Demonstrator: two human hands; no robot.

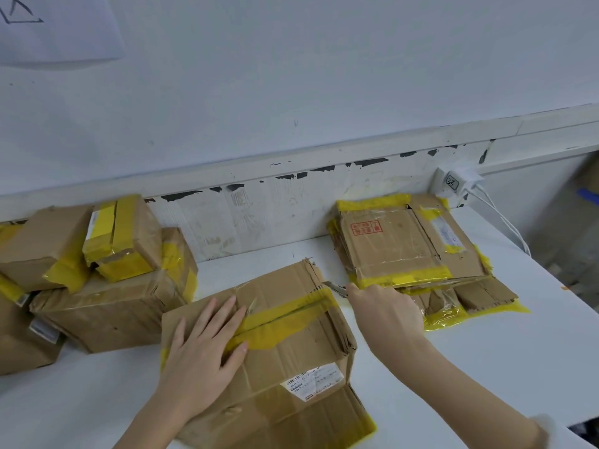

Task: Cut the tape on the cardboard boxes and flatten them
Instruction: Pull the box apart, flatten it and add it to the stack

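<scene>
Slitting yellow tape [285, 314] on the box [259, 345] mid-bench.
My left hand [202, 354] presses flat on the lid; my right hand [384, 314] grips the cutter [335, 289] at the seam's far end. Keep blade shallow, away from fingers.

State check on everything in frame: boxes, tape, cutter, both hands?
Middle box: upright, yellow tape over its seam.
Left hand: flat, pressing the box top.
Right hand: gripping cutter, blade at tape's far end.
Left boxes: taped, unflattened.
Right stack: flattened.

A white charger [455, 182] sits plugged in beside the table [486, 351].
</scene>
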